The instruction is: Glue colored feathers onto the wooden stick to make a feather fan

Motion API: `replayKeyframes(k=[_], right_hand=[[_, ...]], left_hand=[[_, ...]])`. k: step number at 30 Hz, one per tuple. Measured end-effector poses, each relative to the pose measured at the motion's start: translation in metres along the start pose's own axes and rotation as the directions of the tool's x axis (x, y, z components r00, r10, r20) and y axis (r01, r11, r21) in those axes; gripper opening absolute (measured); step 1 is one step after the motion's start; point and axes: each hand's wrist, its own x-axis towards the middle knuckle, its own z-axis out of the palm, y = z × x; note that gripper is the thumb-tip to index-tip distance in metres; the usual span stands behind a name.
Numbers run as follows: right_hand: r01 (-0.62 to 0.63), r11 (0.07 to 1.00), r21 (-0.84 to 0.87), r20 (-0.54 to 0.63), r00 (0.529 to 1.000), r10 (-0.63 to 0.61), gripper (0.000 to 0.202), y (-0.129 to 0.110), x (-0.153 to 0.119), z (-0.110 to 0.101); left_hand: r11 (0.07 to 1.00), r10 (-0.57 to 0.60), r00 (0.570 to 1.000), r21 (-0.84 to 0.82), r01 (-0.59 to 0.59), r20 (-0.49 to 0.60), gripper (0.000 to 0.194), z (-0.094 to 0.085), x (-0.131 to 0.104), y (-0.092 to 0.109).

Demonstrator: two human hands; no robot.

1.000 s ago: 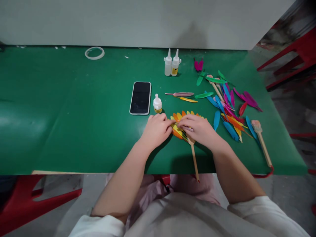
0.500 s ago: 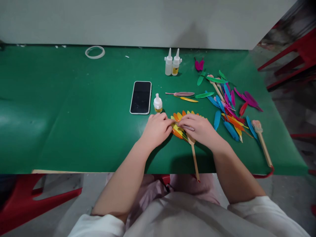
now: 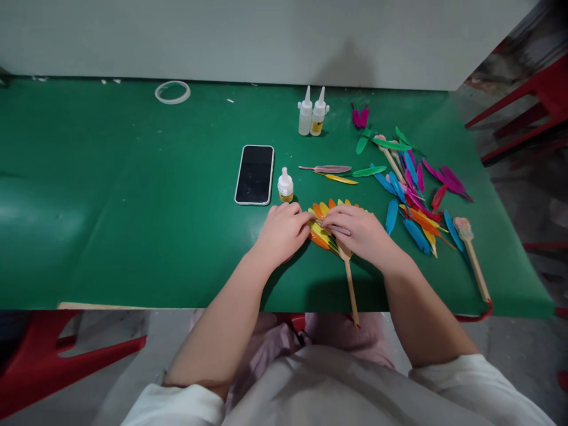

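A fan of yellow and orange feathers (image 3: 320,235) with a wooden handle (image 3: 350,284) lies near the table's front edge, its handle end reaching past that edge. My left hand (image 3: 286,231) is closed at the fan's left side, fingertips pressed on the feathers. From the right, my right hand (image 3: 357,231) rests over the fan with its fingers together, and a thin pale pinkish piece (image 3: 340,229) shows between them. Both hands' fingertips nearly meet above the feathers. The fan's centre and right part are hidden under my right hand.
A small glue bottle (image 3: 285,186) and a phone (image 3: 255,175) are left of the fan. Two more bottles (image 3: 311,117) stand behind. Loose coloured feathers (image 3: 412,189) and another handled piece (image 3: 474,260) lie right. A clear ring (image 3: 173,93) is at the back left.
The table items sit very slightly further right in the view. My hands have hardly moved and keep the same hold on the fan.
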Motion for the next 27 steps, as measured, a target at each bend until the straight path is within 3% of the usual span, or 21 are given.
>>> replayKeyframes(k=[27], right_hand=[[0.000, 1.000, 0.023, -0.002, 1.000, 0.000, 0.020, -0.0048, -0.0007, -0.0061]], left_hand=[[1.000, 0.008, 0.999, 0.007, -0.008, 0.037, 0.031, -0.0018, -0.0002, -0.0008]])
